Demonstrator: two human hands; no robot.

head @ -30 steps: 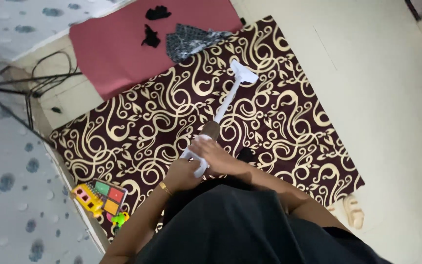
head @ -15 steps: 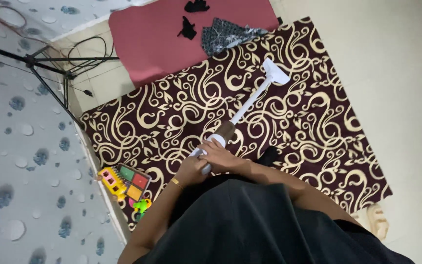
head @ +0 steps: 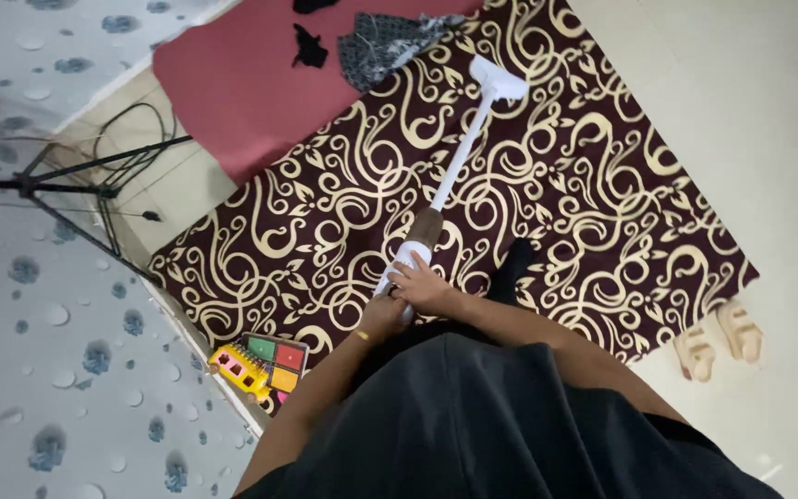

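1 dark rug (head: 547,185) with gold scrolls covers most of the floor; 1 red mat (head: 233,92) lies just beside it, carrying 3 dark cloth scraps (head: 376,42). 1 white stick vacuum (head: 459,157) slants across the rug, its head at the far edge near the mat. No visible dirt shows how much is cleaned. Right hand (head: 422,286) and left hand (head: 382,316) are both wrapped around the handle. 2 sandals (head: 718,340) sit off the rug; 1 toy (head: 260,362) lies beside the bed.

I stand in what looks like a home: a patterned rug (head: 547,185), a red mat (head: 233,92), toys (head: 260,362) and sandals (head: 718,340) on the tiled floor (head: 741,92).
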